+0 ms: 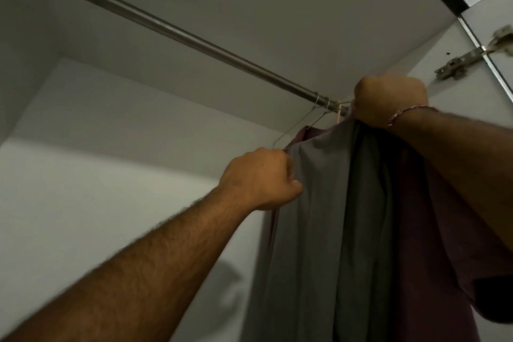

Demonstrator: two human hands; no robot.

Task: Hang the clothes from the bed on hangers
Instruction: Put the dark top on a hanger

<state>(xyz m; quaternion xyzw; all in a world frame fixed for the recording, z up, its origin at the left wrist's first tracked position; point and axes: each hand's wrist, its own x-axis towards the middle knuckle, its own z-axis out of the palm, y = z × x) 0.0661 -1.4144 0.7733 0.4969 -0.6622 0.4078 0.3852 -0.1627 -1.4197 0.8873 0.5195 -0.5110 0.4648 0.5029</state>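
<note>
A grey garment [319, 230] hangs at the right end of the metal closet rod [155, 22], with a maroon garment [433, 230] behind and beside it. My left hand [261, 178] grips the grey garment's left shoulder edge, just below a bare wire hanger [102, 128] hooked on the rod. My right hand [388, 100] is fisted at the top of the garments by the rod, holding the hanger top; the hook itself is hidden by my fingers. A pale hanger neck [338, 114] shows beside it.
White wardrobe walls and ceiling surround the rod. The rod runs bare from the upper left to the hangers. A metal door hinge [458, 64] and the mirrored door edge [488, 44] sit at the upper right.
</note>
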